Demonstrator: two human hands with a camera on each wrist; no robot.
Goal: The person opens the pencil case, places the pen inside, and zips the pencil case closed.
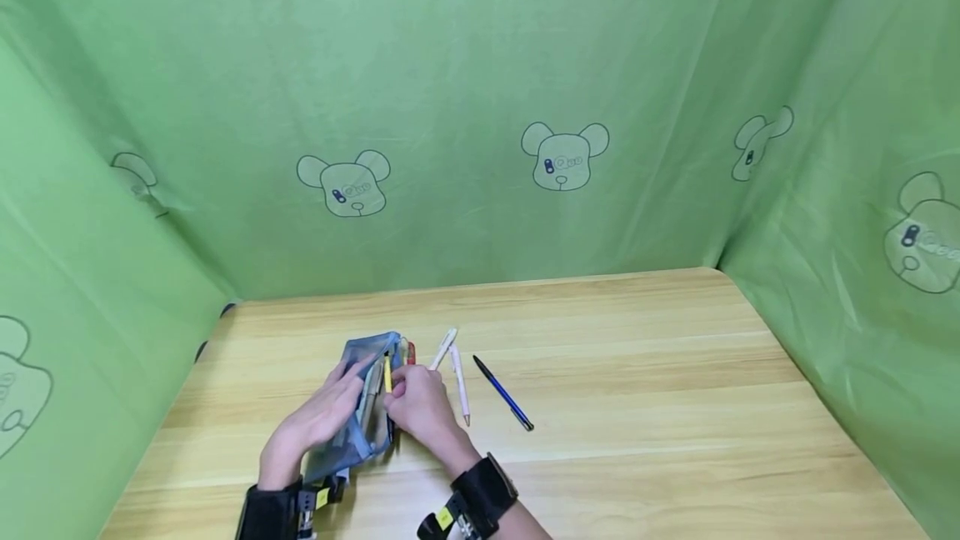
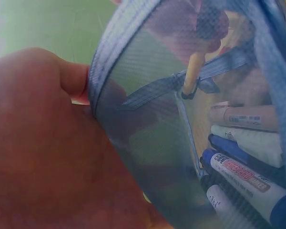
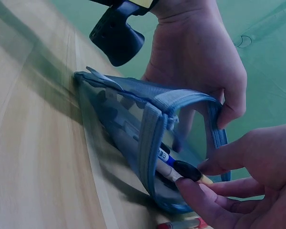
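A blue mesh pencil case [image 1: 330,461] lies tilted on the table with its mouth spread. My left hand [image 1: 327,411] holds it by the rim, the thumb at the edge in the right wrist view. At the mouth, my right hand [image 3: 250,186] pinches a yellow pen [image 1: 387,375] with a black end; that end points into the case. Through the mesh the left wrist view shows several pens and markers inside, among them a whiteboard marker [image 2: 245,179] and a pale pink marker [image 2: 245,118].
Right of the case, two white pens [image 1: 461,386] lie crossing on the wooden table [image 1: 637,373], with a blue pen [image 1: 504,397] beyond them. A red pen [image 3: 181,223] lies close beside the case mouth. Green curtains [image 1: 465,65] surround the table at the back and sides.
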